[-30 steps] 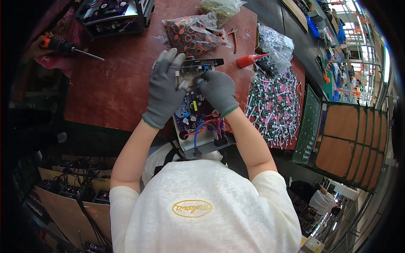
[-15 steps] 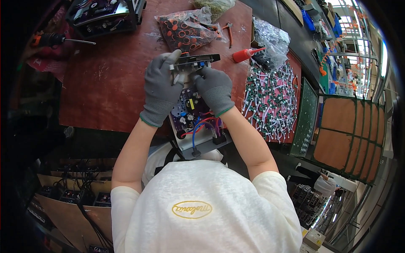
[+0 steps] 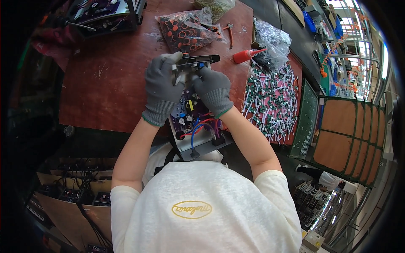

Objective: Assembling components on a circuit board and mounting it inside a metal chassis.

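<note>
My left hand (image 3: 161, 86), in a grey glove with a green cuff, is closed around the left end of a small black panel (image 3: 199, 59). An orange-ringed knob shows near its fingertips, and small white and blue parts sit on the panel's near side. My right hand (image 3: 213, 89), gloved alike, is closed at the panel's underside, its fingertips partly hidden. Something pale and blurred lies between the hands. Below them a purple circuit board (image 3: 184, 117) with red and blue wires (image 3: 195, 134) sits in an open metal chassis (image 3: 206, 149) at the table's near edge.
A bag of orange-and-black knobs (image 3: 183, 33) lies beyond my hands on the red table (image 3: 105, 84). Right of it are pliers (image 3: 230, 34), a red bottle (image 3: 242, 56) and many small wired boards (image 3: 270, 99). An open black device (image 3: 105, 17) stands far left, beside a screwdriver (image 3: 82, 26).
My hands stay at the panel, with the right fingers shifted slightly. At the far left, the screwdriver has moved up and right toward the black device.
</note>
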Demonstrator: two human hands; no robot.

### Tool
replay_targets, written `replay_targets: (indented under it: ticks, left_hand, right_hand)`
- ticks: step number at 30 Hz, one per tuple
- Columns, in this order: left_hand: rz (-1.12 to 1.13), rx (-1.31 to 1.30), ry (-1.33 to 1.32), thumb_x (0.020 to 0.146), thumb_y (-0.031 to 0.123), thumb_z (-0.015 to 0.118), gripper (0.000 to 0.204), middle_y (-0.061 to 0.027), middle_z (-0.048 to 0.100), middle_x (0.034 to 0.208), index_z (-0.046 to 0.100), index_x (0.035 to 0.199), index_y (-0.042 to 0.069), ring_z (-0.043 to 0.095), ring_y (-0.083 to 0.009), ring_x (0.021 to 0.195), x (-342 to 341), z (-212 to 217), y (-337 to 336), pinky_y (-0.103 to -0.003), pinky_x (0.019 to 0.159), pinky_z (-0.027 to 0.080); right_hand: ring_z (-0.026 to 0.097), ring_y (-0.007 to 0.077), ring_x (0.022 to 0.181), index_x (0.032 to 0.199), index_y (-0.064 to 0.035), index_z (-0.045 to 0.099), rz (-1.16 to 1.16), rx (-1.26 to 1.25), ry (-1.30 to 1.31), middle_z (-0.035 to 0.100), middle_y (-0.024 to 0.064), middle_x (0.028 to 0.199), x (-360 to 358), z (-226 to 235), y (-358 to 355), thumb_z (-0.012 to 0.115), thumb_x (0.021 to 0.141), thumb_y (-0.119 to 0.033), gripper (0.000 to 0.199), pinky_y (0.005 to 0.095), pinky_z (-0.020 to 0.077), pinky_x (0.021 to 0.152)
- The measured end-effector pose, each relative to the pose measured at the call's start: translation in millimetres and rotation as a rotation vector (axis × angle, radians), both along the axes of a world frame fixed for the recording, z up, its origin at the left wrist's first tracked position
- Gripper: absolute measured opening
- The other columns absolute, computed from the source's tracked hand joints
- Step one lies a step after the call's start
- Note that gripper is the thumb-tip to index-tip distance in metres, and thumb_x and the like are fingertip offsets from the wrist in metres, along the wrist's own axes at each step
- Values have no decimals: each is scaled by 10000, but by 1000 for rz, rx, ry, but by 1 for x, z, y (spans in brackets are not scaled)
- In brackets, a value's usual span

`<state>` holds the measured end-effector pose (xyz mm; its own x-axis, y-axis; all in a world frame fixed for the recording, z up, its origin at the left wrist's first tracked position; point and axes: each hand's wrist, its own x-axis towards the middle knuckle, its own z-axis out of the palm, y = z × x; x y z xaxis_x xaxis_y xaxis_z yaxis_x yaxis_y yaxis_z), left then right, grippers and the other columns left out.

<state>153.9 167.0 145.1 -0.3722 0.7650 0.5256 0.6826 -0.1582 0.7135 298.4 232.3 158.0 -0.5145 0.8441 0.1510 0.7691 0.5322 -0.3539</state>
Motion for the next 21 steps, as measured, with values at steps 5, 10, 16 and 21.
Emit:
replay_targets:
  ticks: [5,10,16,21]
  left_hand:
    - [11,-17,3,646,93,706,524,-93,528,1031,565,1150,93,526,-289,976,3,4,1,-395,854,428]
    - [115,-128,208,674,157,744,526,-95,521,1008,555,1157,70,512,-283,985,10,13,1,-401,882,413]
    - [212,-138,381,651,306,765,542,-65,513,990,545,1104,107,497,-258,986,13,10,7,-484,967,339]
    - [254,-144,440,645,334,768,539,-61,508,998,537,1081,119,491,-251,1007,17,8,13,-502,994,310]
  right_hand:
    - [618,332,598,715,-94,609,26,57,-34,599,133,614,-1,2,1,630,790,-241,166,444,472,534]
    - [615,328,613,783,-98,629,62,90,-78,599,133,637,2,7,3,625,797,-216,119,435,463,532]
    - [625,314,665,861,-84,592,115,65,-5,616,109,699,21,20,0,646,810,-234,168,419,475,556]
    - [493,324,1114,1276,-2,410,165,398,158,499,160,1189,25,30,16,729,698,-214,693,412,408,940]
